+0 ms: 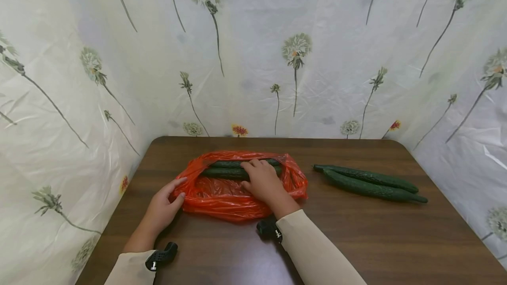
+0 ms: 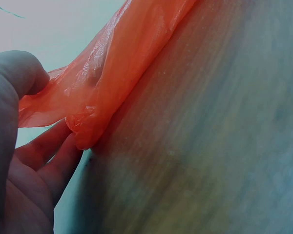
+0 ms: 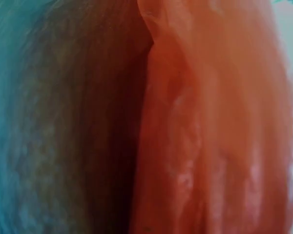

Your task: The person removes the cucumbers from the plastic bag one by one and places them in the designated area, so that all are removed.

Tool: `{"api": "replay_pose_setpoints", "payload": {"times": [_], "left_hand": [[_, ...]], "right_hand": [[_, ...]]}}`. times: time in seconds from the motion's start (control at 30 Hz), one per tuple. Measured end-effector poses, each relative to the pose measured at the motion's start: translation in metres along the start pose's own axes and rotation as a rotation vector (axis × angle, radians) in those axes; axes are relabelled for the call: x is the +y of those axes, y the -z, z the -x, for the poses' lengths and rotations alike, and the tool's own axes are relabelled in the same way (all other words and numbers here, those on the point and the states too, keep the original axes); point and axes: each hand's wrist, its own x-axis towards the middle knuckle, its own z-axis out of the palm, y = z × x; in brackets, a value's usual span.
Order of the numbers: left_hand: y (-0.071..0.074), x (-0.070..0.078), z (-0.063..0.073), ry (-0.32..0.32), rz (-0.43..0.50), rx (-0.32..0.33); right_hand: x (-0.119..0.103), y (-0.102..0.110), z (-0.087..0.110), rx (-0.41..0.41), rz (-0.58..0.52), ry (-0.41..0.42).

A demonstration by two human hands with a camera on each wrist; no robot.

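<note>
The flowered sheet (image 1: pixel 253 56) fills most of my head view, rising behind the table and down both its sides. Below it I have the dark wooden table (image 1: pixel 396 241), its far corners rounded. The red plastic bag (image 1: pixel 233 210) lies on the far half of that table, left of its middle, with its mouth gaping upward. A beige right sleeve (image 1: pixel 317 250) and a beige left sleeve (image 1: pixel 128 269) reach in from the near edge.

To the right of the bag and apart from it, two loose cucumbers (image 1: pixel 372 188) lie side by side on the wood, touching. Two more, the bagged cucumbers (image 1: pixel 223 173), rest inside toward the bag's far wall, lengthwise along it.

I see the right hand (image 1: pixel 263 181) reaching in over the near rim, fingers across the bagged cucumbers and thumb on their near side. I cannot tell whether it grips them; the right wrist feed shows me only blurred red film and brown surface. The left hand (image 1: pixel 162 206) pinches the bag's left edge, the film between thumb and fingers, the gap almost closed. Smallest are the black wrist devices (image 1: pixel 164 254), one at each cuff.
</note>
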Motion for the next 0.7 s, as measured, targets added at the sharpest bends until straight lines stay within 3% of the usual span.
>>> {"api": "replay_pose_setpoints", "payload": {"times": [0.7], "left_hand": [[-0.0011,-0.0017,-0.0001,0.02,0.004,-0.006]], "right_hand": [[-0.0087,-0.0052,-0.0027,-0.027,-0.013,-0.056]]}}
